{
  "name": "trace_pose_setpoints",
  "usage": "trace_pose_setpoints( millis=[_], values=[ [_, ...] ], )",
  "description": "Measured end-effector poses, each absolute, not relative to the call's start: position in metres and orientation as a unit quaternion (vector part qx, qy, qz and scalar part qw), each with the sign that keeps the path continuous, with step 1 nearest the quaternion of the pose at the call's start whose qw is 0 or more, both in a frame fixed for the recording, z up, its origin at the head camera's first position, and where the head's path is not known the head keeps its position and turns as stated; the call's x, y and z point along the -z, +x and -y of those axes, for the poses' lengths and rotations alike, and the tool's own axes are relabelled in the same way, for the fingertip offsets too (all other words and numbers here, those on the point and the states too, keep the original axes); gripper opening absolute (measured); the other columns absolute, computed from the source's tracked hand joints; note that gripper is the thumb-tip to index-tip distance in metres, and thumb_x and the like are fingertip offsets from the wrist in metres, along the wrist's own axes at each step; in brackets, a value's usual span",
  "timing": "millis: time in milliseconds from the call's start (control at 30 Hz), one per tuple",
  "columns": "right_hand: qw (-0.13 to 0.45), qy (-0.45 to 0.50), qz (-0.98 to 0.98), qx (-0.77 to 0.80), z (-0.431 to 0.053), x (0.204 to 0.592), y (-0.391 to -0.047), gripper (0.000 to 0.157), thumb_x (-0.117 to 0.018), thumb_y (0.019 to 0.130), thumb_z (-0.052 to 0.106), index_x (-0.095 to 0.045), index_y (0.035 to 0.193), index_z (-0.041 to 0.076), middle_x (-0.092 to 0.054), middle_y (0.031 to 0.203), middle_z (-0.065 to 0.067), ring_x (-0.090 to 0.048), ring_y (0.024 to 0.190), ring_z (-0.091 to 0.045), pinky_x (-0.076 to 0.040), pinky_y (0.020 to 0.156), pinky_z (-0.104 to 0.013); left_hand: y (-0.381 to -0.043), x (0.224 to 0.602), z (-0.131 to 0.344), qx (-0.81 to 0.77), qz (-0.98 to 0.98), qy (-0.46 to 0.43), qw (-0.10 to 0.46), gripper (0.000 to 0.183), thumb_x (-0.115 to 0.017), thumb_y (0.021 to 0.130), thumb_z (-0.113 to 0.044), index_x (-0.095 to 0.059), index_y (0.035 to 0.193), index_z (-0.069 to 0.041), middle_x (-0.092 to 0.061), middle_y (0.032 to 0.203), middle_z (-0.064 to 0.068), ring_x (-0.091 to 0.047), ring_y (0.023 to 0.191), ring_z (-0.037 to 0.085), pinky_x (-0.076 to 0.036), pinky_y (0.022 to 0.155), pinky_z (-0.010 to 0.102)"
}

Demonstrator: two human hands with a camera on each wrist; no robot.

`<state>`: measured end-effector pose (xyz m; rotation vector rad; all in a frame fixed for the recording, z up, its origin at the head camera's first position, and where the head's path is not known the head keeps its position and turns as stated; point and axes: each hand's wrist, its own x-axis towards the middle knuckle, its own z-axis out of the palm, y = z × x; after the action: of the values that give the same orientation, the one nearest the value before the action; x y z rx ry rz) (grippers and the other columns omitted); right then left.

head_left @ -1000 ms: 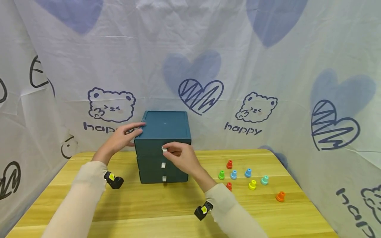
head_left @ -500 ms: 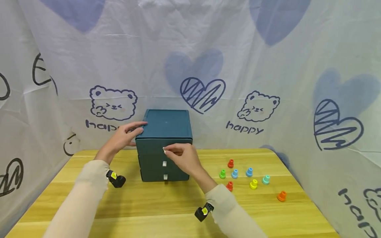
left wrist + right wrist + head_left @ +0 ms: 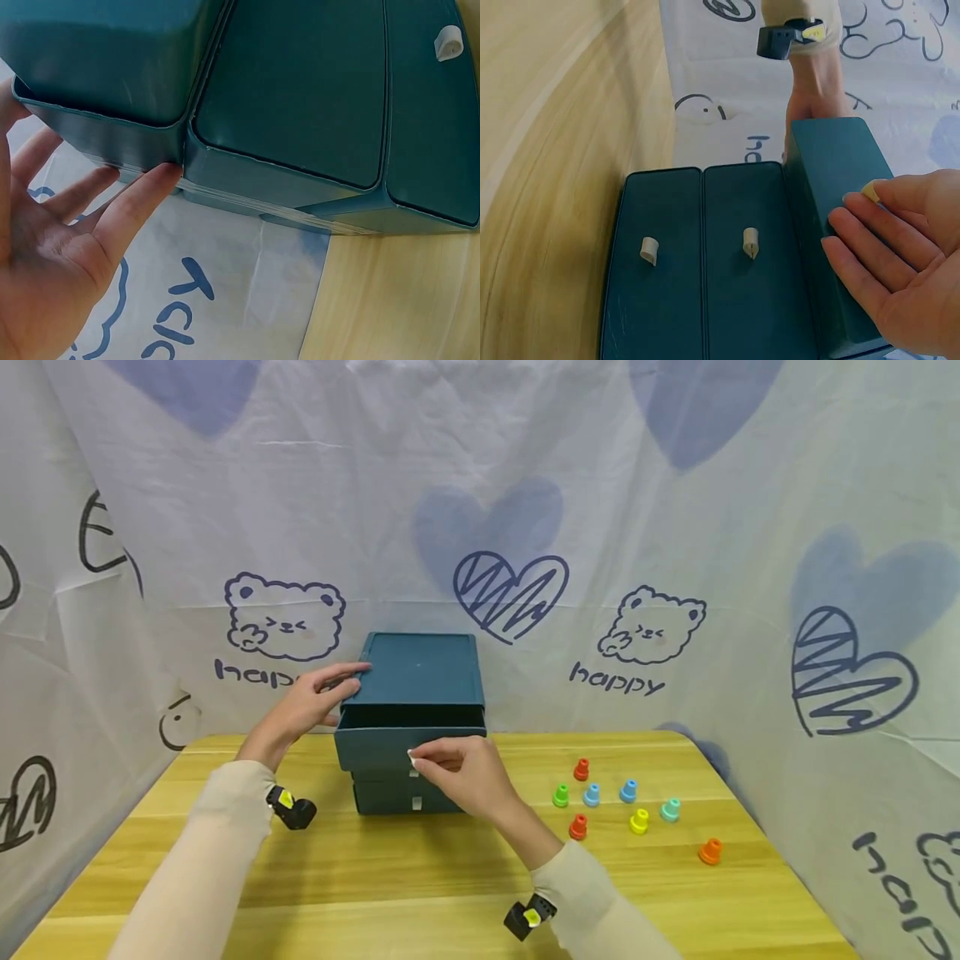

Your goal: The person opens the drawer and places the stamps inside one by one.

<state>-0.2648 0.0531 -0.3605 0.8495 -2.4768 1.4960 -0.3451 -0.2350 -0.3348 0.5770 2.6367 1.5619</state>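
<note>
1 cab. w/ 3 drwrs & 3 tabs, 8 col. pegs, 2 hands.

Drawer unit is dark teal all over, pull tabs off-white. Counter is yellow-tan, streaky wood grain. Two red pegs, two light blue pegs, one green peg, one yellow peg, one turquoise peg, one orange peg. Backdrop cloth is greyish white, printed with solid pale violet-blue hearts, scribble-filled dark blue hearts, line-drawn bears and "happy" lettering in similar dark blue. Sleeves are plain cream; wrist cameras black with yellow patches.
</note>
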Motion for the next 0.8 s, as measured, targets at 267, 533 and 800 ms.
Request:
trace_pose_setpoints(
  millis=[267,533,800],
  values=[
    [0.048,0.295,0.81,-0.505,-0.055,0.358,-0.248,0.017,-0.073,0.096,0.014,-0.081,0.109,0.007,-0.081,0.107,-0.008,-0.079,0.09,-0.02,-0.061,0.077,-0.016,-0.346,0.335,0.236,-0.502,-0.845,0.184,0.016,0.056,-0.049,0.109,-0.043,-0.041,0.159,-0.02,-0.025,0.171,0.015,-0.03,0.153,0.048,-0.044,0.107,0.072],
    [0.03,0.306,0.8,-0.516,-0.059,0.357,-0.234,0.017,-0.075,0.095,0.015,-0.082,0.107,0.005,-0.081,0.104,-0.011,-0.08,0.088,-0.025,-0.061,0.073,-0.016,-0.345,0.334,0.234,-0.498,-0.848,0.18,0.017,0.055,-0.048,0.109,-0.043,-0.043,0.158,-0.021,-0.025,0.172,0.014,-0.029,0.153,0.048,-0.045,0.107,0.072],
    [0.029,0.319,0.793,-0.518,-0.063,0.358,-0.222,0.017,-0.076,0.094,0.014,-0.082,0.106,0.004,-0.081,0.103,-0.01,-0.08,0.085,-0.024,-0.062,0.073,-0.018,-0.346,0.334,0.233,-0.503,-0.845,0.181,0.014,0.055,-0.049,0.109,-0.043,-0.044,0.158,-0.018,-0.025,0.171,0.015,-0.028,0.154,0.048,-0.044,0.107,0.073]
  ],
)
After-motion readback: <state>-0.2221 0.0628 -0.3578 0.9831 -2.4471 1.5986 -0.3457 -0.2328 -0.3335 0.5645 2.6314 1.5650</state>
